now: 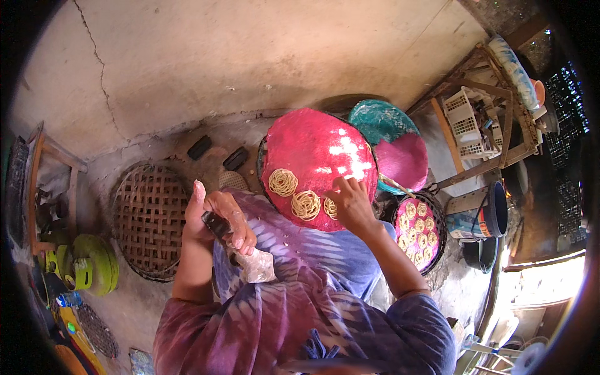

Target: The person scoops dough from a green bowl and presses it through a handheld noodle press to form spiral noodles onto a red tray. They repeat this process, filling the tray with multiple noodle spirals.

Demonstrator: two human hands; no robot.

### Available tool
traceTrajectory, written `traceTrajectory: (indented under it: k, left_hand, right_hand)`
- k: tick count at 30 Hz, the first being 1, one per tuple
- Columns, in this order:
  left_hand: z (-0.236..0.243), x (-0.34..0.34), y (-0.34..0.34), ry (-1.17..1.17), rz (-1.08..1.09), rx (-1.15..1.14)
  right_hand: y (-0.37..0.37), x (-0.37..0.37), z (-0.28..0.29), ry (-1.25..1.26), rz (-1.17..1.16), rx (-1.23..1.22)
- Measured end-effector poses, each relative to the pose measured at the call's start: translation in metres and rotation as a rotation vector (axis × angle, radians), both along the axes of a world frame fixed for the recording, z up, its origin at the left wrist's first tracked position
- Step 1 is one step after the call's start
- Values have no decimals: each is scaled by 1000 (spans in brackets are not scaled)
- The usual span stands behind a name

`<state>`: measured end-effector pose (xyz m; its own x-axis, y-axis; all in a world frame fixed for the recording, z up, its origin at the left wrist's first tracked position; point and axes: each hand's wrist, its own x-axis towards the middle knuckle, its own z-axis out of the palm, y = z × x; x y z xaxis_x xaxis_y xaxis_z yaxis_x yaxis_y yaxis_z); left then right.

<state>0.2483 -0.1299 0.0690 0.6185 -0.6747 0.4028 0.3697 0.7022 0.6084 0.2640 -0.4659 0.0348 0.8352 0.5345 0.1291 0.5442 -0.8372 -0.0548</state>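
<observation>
My left hand [225, 215], with pale smears on its fingers, is closed around a dark-handled thing [216, 225]. A whitish, crumpled-looking end [256, 267] shows below that hand; its exact kind is unclear. Bent down over a round tray covered with pink cloth [306, 140], my right hand [351, 199] pinches at a noodle coil [330, 209], which it partly covers. To the left on the same cloth lie two more pale coils, a middle one [305, 205] and an outer one [283, 182]. The tray rests at my lap.
Right of me, a smaller round tray [440, 247] holds several coils on pink cloth. Behind it stands a teal basin [378, 119] with pink cloth inside. An open-weave bamboo tray [150, 219] lies left, near a green gas cylinder [100, 265]. A bucket [494, 209] stands far right.
</observation>
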Motion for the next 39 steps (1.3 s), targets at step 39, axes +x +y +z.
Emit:
traceTrajectory:
  k: [39]
  left_hand:
    - [-16,213,-123,452,345,-427]
  right_hand:
    - [-59,49,100,1316,-392,817]
